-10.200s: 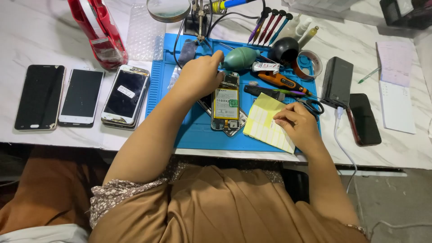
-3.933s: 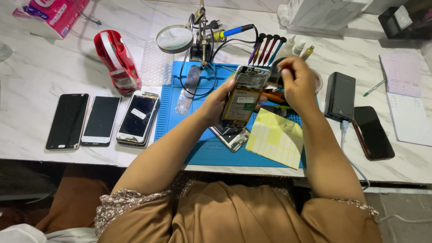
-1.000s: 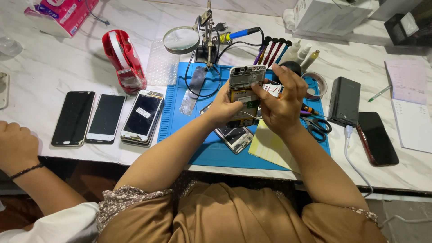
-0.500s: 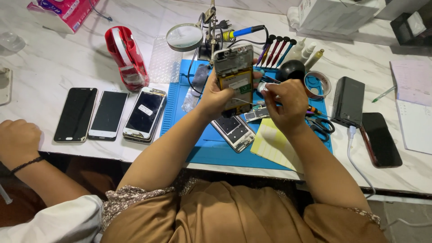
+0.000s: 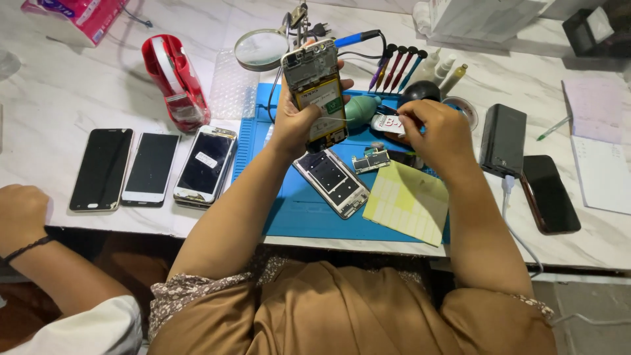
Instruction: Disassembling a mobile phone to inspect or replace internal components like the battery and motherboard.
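Opened phone: back cover off, internals and yellow-labelled battery exposed, upright, gripped in left hand, up-left of right hand.

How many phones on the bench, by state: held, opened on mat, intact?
Held opened phone in left hand: 1
Opened phone frame on blue mat: 1
Intact phones left of mat: 3
Dark phone at right: 1
Total: 6
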